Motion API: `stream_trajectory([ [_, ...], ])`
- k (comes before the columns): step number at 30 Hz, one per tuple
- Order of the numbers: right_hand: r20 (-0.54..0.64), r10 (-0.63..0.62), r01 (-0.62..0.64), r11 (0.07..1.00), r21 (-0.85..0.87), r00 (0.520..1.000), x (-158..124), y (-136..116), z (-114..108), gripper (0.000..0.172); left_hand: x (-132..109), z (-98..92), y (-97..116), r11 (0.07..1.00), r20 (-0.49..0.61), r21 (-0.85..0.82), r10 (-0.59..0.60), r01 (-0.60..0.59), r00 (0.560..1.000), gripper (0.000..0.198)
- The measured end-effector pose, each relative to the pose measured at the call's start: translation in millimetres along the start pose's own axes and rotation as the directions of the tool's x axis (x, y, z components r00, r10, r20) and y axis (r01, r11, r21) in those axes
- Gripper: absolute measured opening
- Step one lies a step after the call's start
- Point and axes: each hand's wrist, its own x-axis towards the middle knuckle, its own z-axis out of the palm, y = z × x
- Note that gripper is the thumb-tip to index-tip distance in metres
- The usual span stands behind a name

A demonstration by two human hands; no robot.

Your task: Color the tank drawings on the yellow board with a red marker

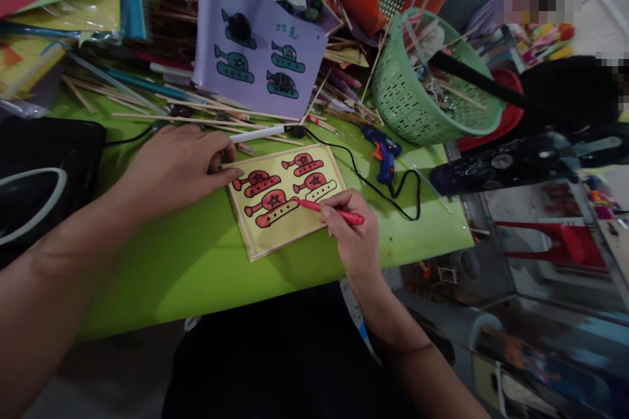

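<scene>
My right hand is closed around a red marker, its tip touching a yellow card that has a wooden-stick border. On the card are several drawn tanks with stars, mostly coloured red. The lower-left tank lies at the marker's tip, with part of its track uncoloured. The right-hand tank has a yellow track. My left hand holds the card's upper-left corner, thumb on the border and the other fingers curled at the far edge. A white pen lies just beyond the card, close to those fingers.
A purple box with green tank drawings stands behind the card, among thin wooden sticks. To the right are a blue glue gun with a black cord and a green basket. A black object sits at left.
</scene>
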Motion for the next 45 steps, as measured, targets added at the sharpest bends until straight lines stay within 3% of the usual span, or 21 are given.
stream_trajectory([
  [45, -0.035, 0.008, -0.007, 1.000, 0.003, 0.999, -0.5, -1.4, 0.3, 0.010, 0.7, -2.9, 2.6, 0.999, 0.010, 0.032, -0.008, 0.008, 1.000, 0.026],
])
